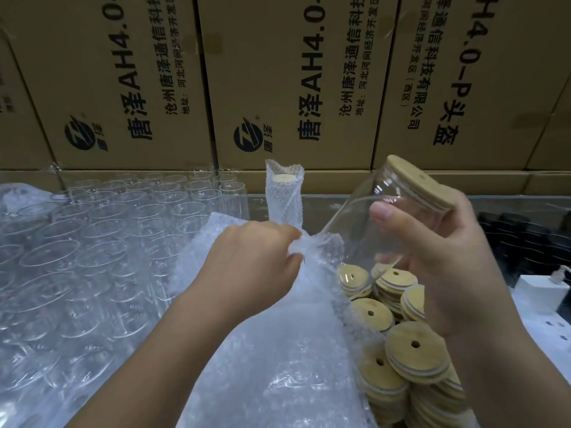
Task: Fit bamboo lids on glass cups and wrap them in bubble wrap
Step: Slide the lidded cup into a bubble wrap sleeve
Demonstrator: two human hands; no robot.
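- Glass-walled, clear cylindrical cup [380, 211], right of centre: held off the surface and tilted, its top toward the upper right; a round bamboo lid [417, 183] with a small hole sits on its mouth.
- Right hand [448, 267]: fingers and thumb curled round the cup's wall, gripping it.
- Left hand [250, 257], centre: fingers closed in a pinch on a gathered edge of the translucent bubble wrap sheet [278, 350], which spreads toward the bottom of the frame.
- Bubble-wrapped cup [284, 196], upper centre: upright behind the left hand, a lid showing through the open top of its wrap.
- Rows of bare clear glass cups [92, 242], left half: standing mouth up, close together.
- Heap of loose round bamboo lids [401, 350], lower right: stacked and overlapping, just beside the sheet's edge and below the held cup.
- Brown cardboard cartons [278, 72] printed in black, across the top: a wall behind the work surface.
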